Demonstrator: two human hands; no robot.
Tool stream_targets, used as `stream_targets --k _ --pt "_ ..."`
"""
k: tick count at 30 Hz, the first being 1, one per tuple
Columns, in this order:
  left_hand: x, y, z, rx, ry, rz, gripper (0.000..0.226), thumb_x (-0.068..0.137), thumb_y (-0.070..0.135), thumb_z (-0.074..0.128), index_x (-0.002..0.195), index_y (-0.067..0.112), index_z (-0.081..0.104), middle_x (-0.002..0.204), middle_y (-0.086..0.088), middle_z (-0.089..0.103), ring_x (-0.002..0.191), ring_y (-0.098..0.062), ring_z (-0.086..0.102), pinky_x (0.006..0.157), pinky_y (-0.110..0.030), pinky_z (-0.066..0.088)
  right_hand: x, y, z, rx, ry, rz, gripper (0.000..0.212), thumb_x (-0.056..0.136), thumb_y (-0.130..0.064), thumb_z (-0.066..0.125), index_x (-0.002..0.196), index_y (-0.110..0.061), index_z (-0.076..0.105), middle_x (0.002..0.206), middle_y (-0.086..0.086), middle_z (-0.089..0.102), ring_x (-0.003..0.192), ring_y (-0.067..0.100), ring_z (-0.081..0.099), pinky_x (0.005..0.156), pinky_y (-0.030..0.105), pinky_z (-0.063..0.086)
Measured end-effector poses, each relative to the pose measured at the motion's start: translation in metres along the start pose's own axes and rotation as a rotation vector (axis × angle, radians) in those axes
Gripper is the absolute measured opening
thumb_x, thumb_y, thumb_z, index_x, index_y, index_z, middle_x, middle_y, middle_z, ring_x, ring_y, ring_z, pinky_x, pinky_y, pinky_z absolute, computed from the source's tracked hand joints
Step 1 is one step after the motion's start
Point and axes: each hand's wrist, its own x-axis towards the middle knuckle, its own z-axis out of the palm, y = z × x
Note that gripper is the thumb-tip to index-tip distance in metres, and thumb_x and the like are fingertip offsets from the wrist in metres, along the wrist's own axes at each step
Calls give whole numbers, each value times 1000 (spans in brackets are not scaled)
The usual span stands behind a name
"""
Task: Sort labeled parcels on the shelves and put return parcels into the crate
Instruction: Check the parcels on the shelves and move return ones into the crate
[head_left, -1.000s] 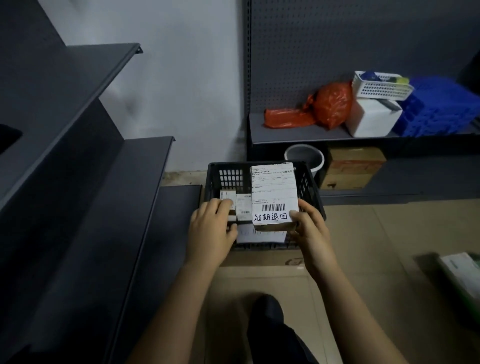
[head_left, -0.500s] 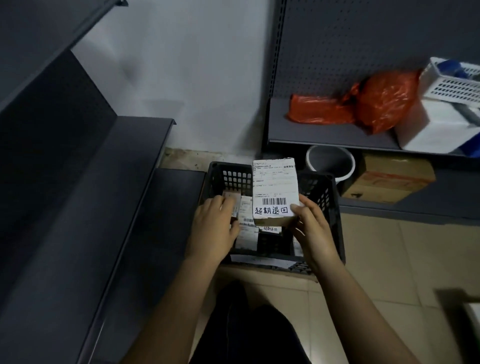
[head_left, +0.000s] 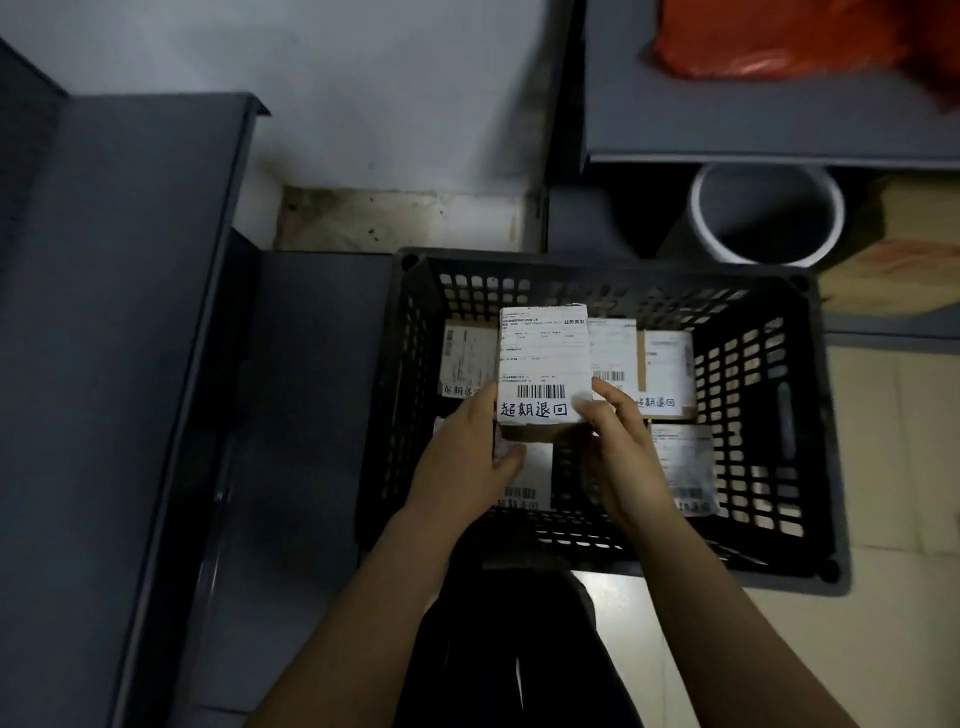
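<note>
Parcel (head_left: 543, 374) bearing a barcode label and handwritten characters is held above the open black crate (head_left: 763, 415) by 2 hands: the left hand (head_left: 467, 462) grips its left edge, the right hand (head_left: 623, 452) pinches its right edge. Other labelled parcels (head_left: 667, 371) lie flat on the crate's floor. Grey shelves (head_left: 145, 312) stand just left of the crate; a bucket (head_left: 763, 218) sits behind it.

Orange bag (head_left: 769, 41) half beyond the top edge; fine print on the held parcel (head_left: 543, 358) illegibly small
</note>
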Motion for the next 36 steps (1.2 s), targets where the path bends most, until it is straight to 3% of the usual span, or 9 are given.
stream_targets --k 4,9,18,22,28,30,32,34,36 --pt "39 -43 28 -25 -64 -22 46 92 30 59 134 24 41 126 10 52 108 -3 50 86 -24 47 51 29 8 -90 -1 36 51 72 -54 65 121 -45 56 116 -7 70 114 15 62 105 46 43" --pt "80 -80 59 56 -114 -91 33 101 29 45 132 18 40 122 -2 56 97 -15 58 78 -33 52 97 47 16 -289 44 -42 42 98 -28 53 140 -26 49 126 -7 63 114 10 59 96 31 45" --pt "117 -119 96 57 -127 -129 38 101 18 44 138 15 37 124 -8 55 102 -21 56 82 -31 48 148 69 26 -609 136 -73 37 101 -24 47 138 -21 48 117 -1 64 89 14 57 74 30 48" --pt "124 -126 103 83 -113 -139 40 100 15 44 139 13 37 124 -8 56 102 -21 56 77 -26 42 157 74 25 -687 123 -46 39 101 -22 46 140 -18 45 106 -2 63 75 10 51 57 18 41" --pt "127 -126 101 140 -103 -117 42 99 12 45 140 10 39 124 -12 53 108 -22 53 89 -34 48 161 75 20 -758 64 -50 42 101 -21 45 143 -17 40 122 4 62 67 1 49 45 7 34" --pt "121 -119 98 165 -67 -116 41 99 14 47 139 9 40 124 -11 53 110 -23 52 89 -31 46 155 69 18 -816 25 -83 45 101 -21 46 145 -17 38 131 4 59 75 5 55 53 6 39" --pt "112 -110 93 208 -30 -102 44 99 16 49 141 8 41 128 -11 52 115 -24 50 91 -32 45 145 62 14 -919 -44 -168 48 100 -19 48 146 -13 37 138 7 53 105 18 58 81 16 47" --pt "101 -98 86 261 -5 -76 45 98 19 51 140 7 43 131 -12 52 117 -26 50 94 -36 45 133 52 8 -1046 -139 -284 48 99 -16 50 145 -10 38 141 10 47 125 24 48 101 31 41" --pt "89 -83 77 331 35 -35 41 95 17 55 135 6 50 123 -12 57 108 -28 56 87 -39 48 121 37 2 -1177 -236 -405 45 98 -16 50 142 -11 42 139 11 46 127 25 44 105 34 37"
